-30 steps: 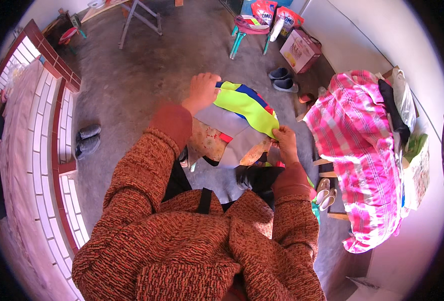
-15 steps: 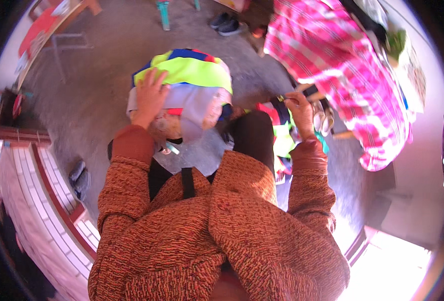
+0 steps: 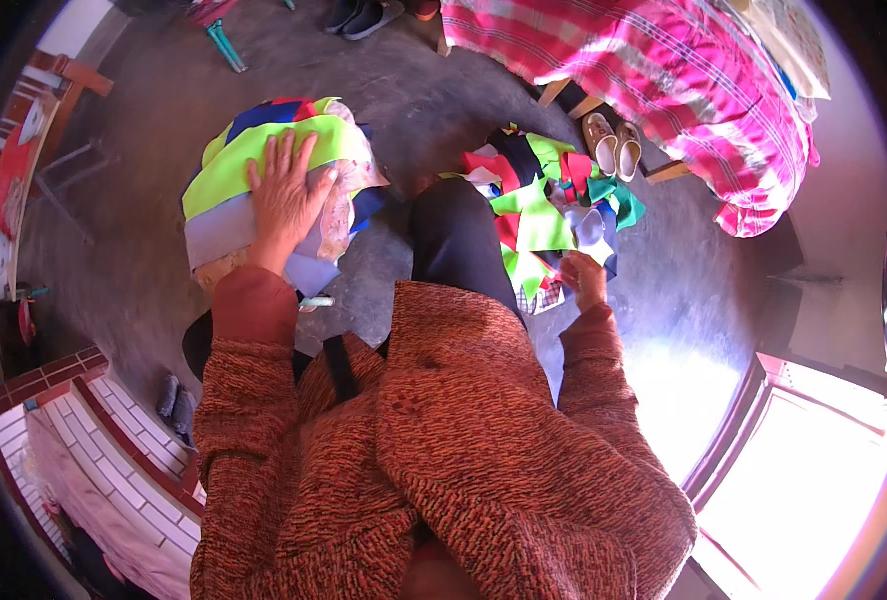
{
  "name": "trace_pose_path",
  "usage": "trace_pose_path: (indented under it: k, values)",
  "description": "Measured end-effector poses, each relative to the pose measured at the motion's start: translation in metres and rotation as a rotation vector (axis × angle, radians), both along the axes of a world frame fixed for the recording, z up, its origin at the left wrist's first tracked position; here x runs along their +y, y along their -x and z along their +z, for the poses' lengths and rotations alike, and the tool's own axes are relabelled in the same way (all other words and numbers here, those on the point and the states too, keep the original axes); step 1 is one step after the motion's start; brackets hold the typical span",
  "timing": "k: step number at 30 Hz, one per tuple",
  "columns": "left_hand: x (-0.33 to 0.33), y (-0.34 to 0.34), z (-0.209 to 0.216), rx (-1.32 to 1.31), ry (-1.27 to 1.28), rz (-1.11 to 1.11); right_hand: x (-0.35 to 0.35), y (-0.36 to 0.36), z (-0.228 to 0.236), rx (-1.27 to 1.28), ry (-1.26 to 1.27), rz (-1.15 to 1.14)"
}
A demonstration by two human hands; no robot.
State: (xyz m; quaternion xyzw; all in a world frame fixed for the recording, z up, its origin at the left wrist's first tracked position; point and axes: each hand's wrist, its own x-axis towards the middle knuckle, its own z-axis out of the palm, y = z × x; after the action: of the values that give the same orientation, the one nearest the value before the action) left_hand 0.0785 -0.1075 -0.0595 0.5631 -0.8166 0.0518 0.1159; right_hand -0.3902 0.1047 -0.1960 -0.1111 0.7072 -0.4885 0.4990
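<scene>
My left hand [image 3: 285,205] lies flat with its fingers spread on a neon-yellow cloth strip [image 3: 213,178]. Under and around that strip are a grey cloth piece [image 3: 225,238] and blue and red pieces, layered on a low support that they mostly cover. To the right of my knee, a loose heap of colourful cloth scraps [image 3: 535,218] lies on the floor, in green, red, black and white. At its near edge my right hand [image 3: 587,280] has its fingers closed on a pale cloth scrap [image 3: 592,238]; the fingertips are partly hidden.
Beyond the scraps stands a pair of light shoes [image 3: 613,148], beside a wooden-legged piece of furniture under a pink checked cloth [image 3: 653,90]. Dark shoes [image 3: 371,18] and a green-legged stool [image 3: 225,45] are at the far side. Grey footwear [image 3: 176,405] lies at left.
My view has turned to the right, showing more of the scrap heap. My right hand has moved nearer to me, to the heap's near edge. My left hand stays on the layered cloth.
</scene>
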Motion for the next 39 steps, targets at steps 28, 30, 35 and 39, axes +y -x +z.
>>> trace_pose_path:
  k: [28, 30, 35, 39]
  values:
    - [0.004, 0.013, 0.015, 0.085, -0.053, -0.002, -0.048, -0.034, -0.174, -0.702, -0.195, -0.558]
    - [0.005, 0.011, 0.015, 0.086, -0.05, 0.004, -0.057, -0.033, -0.162, -0.655, -0.196, -0.599]
    - [0.006, 0.015, 0.017, 0.057, -0.027, -0.004, -0.049, -0.008, -0.15, -0.548, -0.065, -0.648]
    - [0.006, 0.014, 0.014, 0.055, -0.012, 0.015, -0.033, 0.004, -0.135, -0.567, 0.065, -0.558]
